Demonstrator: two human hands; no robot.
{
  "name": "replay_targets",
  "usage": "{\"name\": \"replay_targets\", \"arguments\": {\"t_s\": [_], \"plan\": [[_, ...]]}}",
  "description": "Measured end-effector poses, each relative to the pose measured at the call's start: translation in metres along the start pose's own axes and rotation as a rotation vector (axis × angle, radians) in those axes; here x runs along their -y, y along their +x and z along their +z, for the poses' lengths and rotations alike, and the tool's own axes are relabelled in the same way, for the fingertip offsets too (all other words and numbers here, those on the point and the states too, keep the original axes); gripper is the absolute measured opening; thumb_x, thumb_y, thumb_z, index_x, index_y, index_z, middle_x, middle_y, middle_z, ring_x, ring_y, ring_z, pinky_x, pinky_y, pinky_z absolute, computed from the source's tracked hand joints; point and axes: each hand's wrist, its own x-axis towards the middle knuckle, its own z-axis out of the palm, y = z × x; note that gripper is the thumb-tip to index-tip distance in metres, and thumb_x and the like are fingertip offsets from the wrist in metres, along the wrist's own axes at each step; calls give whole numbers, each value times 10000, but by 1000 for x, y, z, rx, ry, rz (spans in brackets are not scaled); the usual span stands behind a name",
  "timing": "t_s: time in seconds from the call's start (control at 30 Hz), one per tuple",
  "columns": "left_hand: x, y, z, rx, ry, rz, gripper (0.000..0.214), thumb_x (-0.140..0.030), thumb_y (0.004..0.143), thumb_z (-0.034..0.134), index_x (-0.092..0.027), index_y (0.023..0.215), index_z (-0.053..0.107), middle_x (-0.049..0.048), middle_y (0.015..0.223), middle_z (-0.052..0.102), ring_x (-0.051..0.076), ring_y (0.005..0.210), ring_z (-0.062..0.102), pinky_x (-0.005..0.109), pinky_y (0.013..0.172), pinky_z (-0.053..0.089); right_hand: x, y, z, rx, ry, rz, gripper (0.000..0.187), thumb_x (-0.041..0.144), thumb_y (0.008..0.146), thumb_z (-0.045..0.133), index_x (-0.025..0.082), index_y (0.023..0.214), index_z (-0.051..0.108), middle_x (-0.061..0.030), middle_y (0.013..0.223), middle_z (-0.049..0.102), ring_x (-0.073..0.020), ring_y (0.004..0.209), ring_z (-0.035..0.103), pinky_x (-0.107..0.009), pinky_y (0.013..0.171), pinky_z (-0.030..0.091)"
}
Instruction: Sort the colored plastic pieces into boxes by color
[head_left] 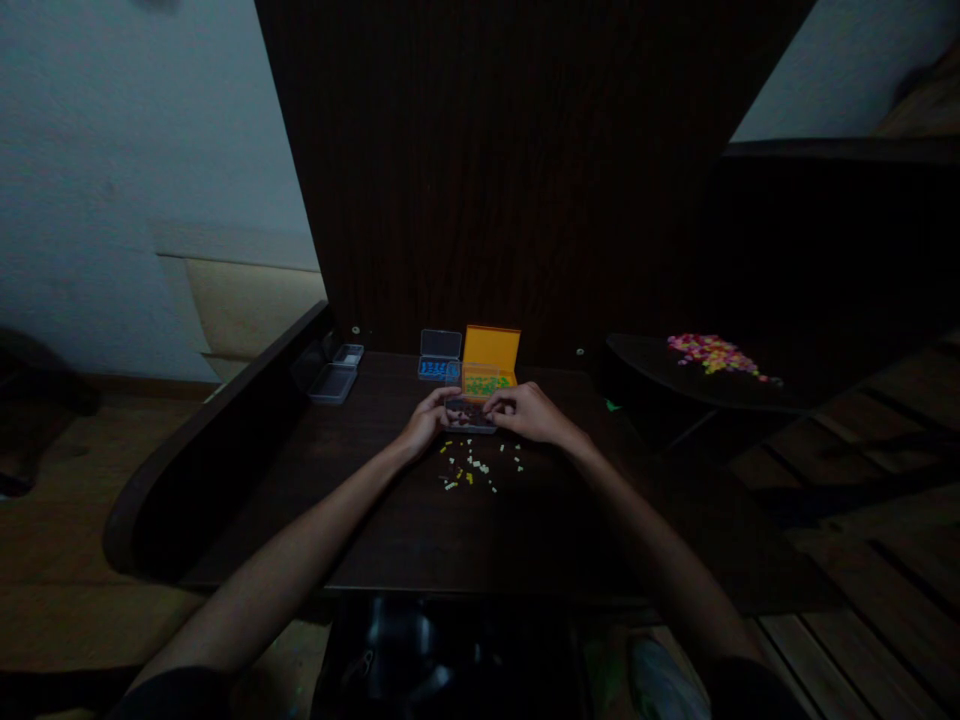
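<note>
A small clear plastic box (471, 428) with dark reddish-brown pieces sits on the dark desk between my hands. My left hand (429, 422) grips its left side, thumb and fingers at the edge. Over the right end of the box, the fingertips of my right hand (526, 412) are pinched together; anything between them is too small to make out. Just behind stands an open orange box (491, 348) holding green pieces (487, 384). In front of the clear box lie scattered white pieces (480, 466) and a few yellow pieces (469, 479).
An open clear case with blue pieces (435, 369) stands left of the orange box. Farther left are an open clear container (332, 384) and a smaller clear case (349, 354). A pile of pink and yellow pieces (716, 354) lies on a side shelf (645, 352) at right.
</note>
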Motion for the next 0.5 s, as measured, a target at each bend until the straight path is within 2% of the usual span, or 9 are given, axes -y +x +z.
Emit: {"name": "replay_targets", "arguments": {"t_s": [0.17, 0.33, 0.5], "plan": [[1, 0, 0, 26, -5, 10, 542, -52, 478, 444, -154, 988, 599, 19, 929, 688, 149, 677, 660, 291, 676, 508, -2, 8, -4, 52, -12, -45, 151, 114, 749, 637, 150, 844, 749, -15, 720, 698, -108, 619, 562, -213, 605, 390], [0, -1, 2, 5, 9, 1, 531, -50, 475, 449, -157, 972, 604, 10, 922, 693, 135, 658, 657, 265, 660, 496, -3, 13, -4, 128, -59, -37, 200, 71, 729, 611, 155, 832, 760, -29, 776, 729, -131, 676, 607, -226, 647, 419], [-1, -2, 3, -19, 21, -15, 535, -52, 473, 442, -158, 972, 603, 10, 934, 689, 127, 647, 648, 258, 652, 486, -3, 18, -4, 246, -100, -44, 222, 70, 723, 598, 165, 836, 763, -23, 795, 740, -136, 692, 630, -225, 649, 422]]}}
